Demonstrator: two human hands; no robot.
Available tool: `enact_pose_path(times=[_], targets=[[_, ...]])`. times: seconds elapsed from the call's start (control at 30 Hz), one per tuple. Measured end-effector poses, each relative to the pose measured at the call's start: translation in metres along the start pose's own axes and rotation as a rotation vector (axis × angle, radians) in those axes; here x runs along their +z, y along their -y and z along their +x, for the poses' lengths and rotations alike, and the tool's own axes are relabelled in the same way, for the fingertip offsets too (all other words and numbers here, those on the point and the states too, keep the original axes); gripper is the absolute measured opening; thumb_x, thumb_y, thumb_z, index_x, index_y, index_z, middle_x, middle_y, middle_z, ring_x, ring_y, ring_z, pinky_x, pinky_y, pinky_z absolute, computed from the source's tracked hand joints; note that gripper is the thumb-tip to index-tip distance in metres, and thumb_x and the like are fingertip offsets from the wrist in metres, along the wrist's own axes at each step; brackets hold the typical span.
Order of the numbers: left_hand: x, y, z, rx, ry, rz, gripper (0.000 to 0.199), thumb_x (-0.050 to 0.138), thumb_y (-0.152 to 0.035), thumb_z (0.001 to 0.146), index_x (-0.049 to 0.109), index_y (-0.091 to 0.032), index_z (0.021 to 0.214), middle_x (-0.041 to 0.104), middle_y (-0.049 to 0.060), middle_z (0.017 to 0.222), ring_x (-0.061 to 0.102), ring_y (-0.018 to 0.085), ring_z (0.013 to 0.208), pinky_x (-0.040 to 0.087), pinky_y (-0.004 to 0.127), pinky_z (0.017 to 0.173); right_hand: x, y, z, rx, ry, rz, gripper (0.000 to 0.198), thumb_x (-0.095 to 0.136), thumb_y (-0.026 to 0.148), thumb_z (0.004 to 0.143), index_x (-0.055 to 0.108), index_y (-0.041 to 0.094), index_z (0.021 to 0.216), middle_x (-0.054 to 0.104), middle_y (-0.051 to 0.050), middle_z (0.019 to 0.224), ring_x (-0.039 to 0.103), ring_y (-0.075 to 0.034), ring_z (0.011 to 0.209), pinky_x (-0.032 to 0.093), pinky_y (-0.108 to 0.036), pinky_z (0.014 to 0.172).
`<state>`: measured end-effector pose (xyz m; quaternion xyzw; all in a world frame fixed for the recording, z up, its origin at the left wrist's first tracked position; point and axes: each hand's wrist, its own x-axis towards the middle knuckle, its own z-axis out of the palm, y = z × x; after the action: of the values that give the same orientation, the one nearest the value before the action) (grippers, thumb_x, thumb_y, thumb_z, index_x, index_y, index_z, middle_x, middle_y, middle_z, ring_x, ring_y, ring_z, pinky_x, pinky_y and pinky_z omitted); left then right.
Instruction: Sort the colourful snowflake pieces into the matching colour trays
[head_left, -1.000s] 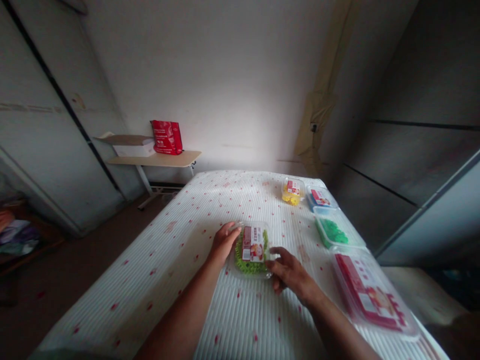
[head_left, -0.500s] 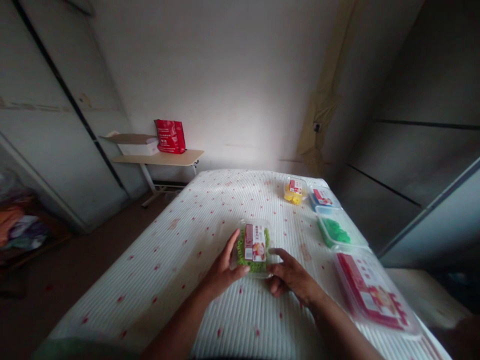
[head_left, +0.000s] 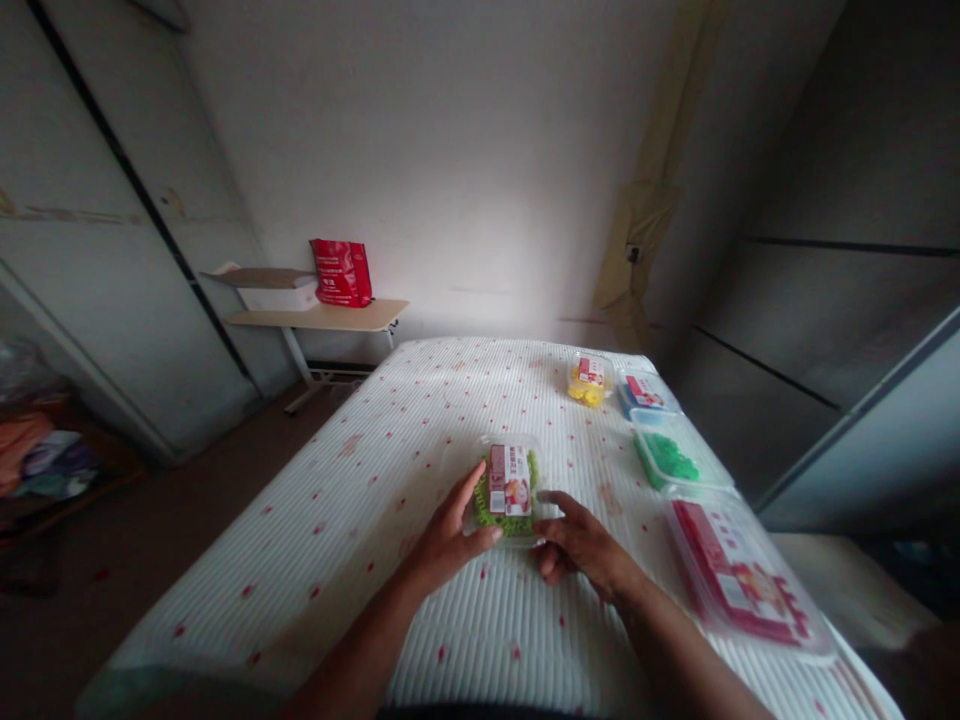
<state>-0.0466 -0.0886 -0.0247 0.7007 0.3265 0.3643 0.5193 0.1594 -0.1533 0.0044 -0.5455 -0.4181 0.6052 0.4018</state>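
Observation:
A clear plastic container with bright green pieces inside lies on the striped, red-dotted bed cover, a red and white label across its lid. My left hand cups its left side, the fingers along that edge and the thumb at the near corner. At the right edge, my right hand holds it with index finger and thumb, the other fingers curled below. The undersides of both hands are hidden.
Along the bed's right side stand containers with yellow pieces, blue contents, green pieces and a large dark-pink one. Beyond the bed, a small table holds a white box and a red bag.
The view has shifted very slightly. Both hands stay at the container with green pieces, in nearly the same pose.

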Motion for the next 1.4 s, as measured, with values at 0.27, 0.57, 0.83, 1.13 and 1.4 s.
enact_pose_path(times=[0.27,0.57,0.83,1.13,1.4], targets=[[-0.001,0.003,0.001,0.004,-0.009,0.020,0.086,0.066,-0.038,0.073,0.020,-0.020,0.144,0.031,0.012,0.147,0.027,0.030,0.135,0.025,0.045,0.109,-0.002,0.009,-0.008,-0.065,-0.055,-0.035,0.074,0.067,0.054,0.063,0.037,0.016,0.119,0.061,0.003,0.065,0.059,-0.012,0.046,0.046,-0.024,0.046],[0.002,0.001,0.000,-0.008,-0.043,0.138,0.091,0.069,-0.028,0.066,0.022,-0.018,0.143,0.032,0.012,0.146,0.028,0.031,0.134,0.021,0.046,0.111,0.004,0.002,-0.004,0.025,-0.017,0.019,0.075,0.068,0.051,0.059,0.037,0.016,0.119,0.062,0.005,0.060,0.058,-0.013,0.046,0.044,-0.025,0.045],[0.003,-0.004,-0.001,0.014,-0.076,0.235,0.094,0.072,-0.026,0.061,0.026,-0.021,0.142,0.033,0.011,0.145,0.031,0.031,0.132,0.023,0.046,0.110,0.004,0.000,-0.001,-0.019,-0.011,-0.004,0.069,0.071,0.046,0.060,0.041,0.015,0.114,0.061,0.005,0.058,0.058,-0.013,0.046,0.047,-0.026,0.048],[0.002,-0.005,-0.002,0.051,-0.096,0.206,0.086,0.069,-0.034,0.066,0.028,-0.019,0.141,0.035,0.012,0.144,0.031,0.031,0.133,0.023,0.046,0.110,0.003,0.007,-0.002,0.006,-0.012,-0.054,0.067,0.066,0.051,0.062,0.043,0.016,0.115,0.062,0.004,0.061,0.057,-0.012,0.044,0.045,-0.023,0.044],[-0.004,-0.003,0.004,0.010,-0.060,0.088,0.089,0.066,-0.044,0.072,0.021,-0.018,0.144,0.032,0.013,0.147,0.029,0.029,0.134,0.025,0.043,0.109,-0.006,0.015,0.003,-0.004,-0.081,-0.200,0.071,0.062,0.055,0.067,0.040,0.011,0.119,0.057,0.004,0.056,0.053,-0.011,0.042,0.039,-0.022,0.041]])
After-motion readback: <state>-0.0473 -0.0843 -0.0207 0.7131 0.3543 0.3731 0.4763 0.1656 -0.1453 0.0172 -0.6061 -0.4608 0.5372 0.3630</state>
